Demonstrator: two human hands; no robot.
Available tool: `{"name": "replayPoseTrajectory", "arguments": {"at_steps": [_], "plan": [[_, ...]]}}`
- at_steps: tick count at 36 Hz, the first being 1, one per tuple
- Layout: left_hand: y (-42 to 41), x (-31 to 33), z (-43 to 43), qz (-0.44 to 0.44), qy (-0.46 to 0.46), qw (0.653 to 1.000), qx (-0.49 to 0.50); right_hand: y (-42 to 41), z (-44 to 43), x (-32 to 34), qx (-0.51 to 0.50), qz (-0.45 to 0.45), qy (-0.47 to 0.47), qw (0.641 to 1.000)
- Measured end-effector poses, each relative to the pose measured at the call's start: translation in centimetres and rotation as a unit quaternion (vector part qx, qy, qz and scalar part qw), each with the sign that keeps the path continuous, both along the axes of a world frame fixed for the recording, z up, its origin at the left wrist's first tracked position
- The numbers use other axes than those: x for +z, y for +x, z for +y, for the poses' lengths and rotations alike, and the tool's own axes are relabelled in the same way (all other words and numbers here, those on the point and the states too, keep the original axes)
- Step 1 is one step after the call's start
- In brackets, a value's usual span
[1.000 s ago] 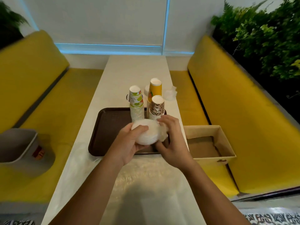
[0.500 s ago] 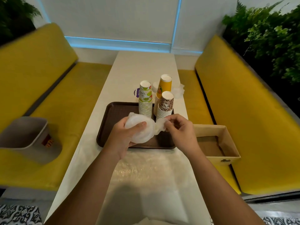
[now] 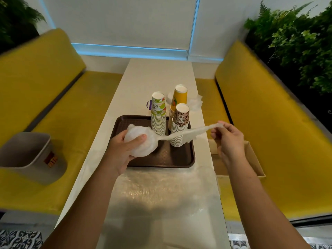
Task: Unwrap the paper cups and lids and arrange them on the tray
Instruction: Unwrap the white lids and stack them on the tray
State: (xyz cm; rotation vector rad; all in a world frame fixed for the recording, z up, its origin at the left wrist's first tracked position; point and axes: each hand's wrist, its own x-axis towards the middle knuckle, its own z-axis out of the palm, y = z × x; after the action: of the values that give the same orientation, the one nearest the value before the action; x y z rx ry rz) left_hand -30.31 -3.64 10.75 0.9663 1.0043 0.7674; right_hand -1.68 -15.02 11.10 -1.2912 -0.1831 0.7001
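My left hand (image 3: 122,151) curls round the wrapped bundle of lids (image 3: 142,142), thumb across its front, holding it over the 9 o'clock side of the brown tray (image 3: 179,159). My right hand (image 3: 228,139) pinches the end of the wrapper tail (image 3: 190,134), drawn out toward 3 o'clock in front of the leopard cups (image 3: 180,123). Those and the lime cups (image 3: 158,114) stand upside down at the tray's 12 o'clock edge, the yellow cups (image 3: 179,95) just behind. The tray sits on a long white table (image 3: 158,74); a clear plastic sheet (image 3: 161,194) lies at 6 o'clock. Yellow benches (image 3: 62,105) flank the table, with a grey bin (image 3: 27,155) at 8 o'clock, a cardboard box (image 3: 255,159) at 4, and plants (image 3: 296,42) at 2.
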Motion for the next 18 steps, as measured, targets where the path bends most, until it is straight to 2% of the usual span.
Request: {"name": "replayPoseTrajectory", "arguments": {"at_steps": [3, 5, 6, 7, 9, 10, 12, 14, 18], "plan": [[0.6, 0.2, -0.1, -0.024, 0.008, 1.000, -0.005, -0.3, 0.2, -0.3, -0.009, 0.103, 0.116, 0.988], [1.1, 0.4, -0.3, -0.065, -0.008, 0.998, -0.015, -0.6, 0.3, -0.7, 0.009, 0.194, 0.221, 0.956], [1.3, 0.6, -0.4, -0.089, -0.018, 0.996, -0.026, -0.9, 0.4, -1.4, 0.027, 0.229, 0.233, 0.945], [1.6, 0.8, -0.6, -0.110, -0.025, 0.993, -0.039, -1.6, 0.7, -2.3, 0.045, 0.256, 0.205, 0.944], [2.1, 0.9, -1.0, -0.140, -0.030, 0.988, -0.058, -3.7, 1.0, -4.0, 0.109, 0.288, 0.066, 0.949], [2.4, 0.9, -1.2, -0.147, -0.032, 0.987, -0.062, -4.9, 0.9, -4.6, 0.165, 0.266, -0.008, 0.950], [3.0, 0.9, -1.5, -0.153, -0.035, 0.985, -0.067, -6.7, 0.8, -5.0, 0.282, 0.166, -0.086, 0.941], [3.4, 0.7, -1.7, -0.144, -0.043, 0.986, -0.070, -7.5, 0.5, -5.0, 0.366, 0.068, -0.067, 0.926], [3.7, 0.4, -1.7, -0.078, -0.061, 0.993, -0.057, -7.7, 0.9, -3.2, 0.405, 0.003, 0.035, 0.914]]}}
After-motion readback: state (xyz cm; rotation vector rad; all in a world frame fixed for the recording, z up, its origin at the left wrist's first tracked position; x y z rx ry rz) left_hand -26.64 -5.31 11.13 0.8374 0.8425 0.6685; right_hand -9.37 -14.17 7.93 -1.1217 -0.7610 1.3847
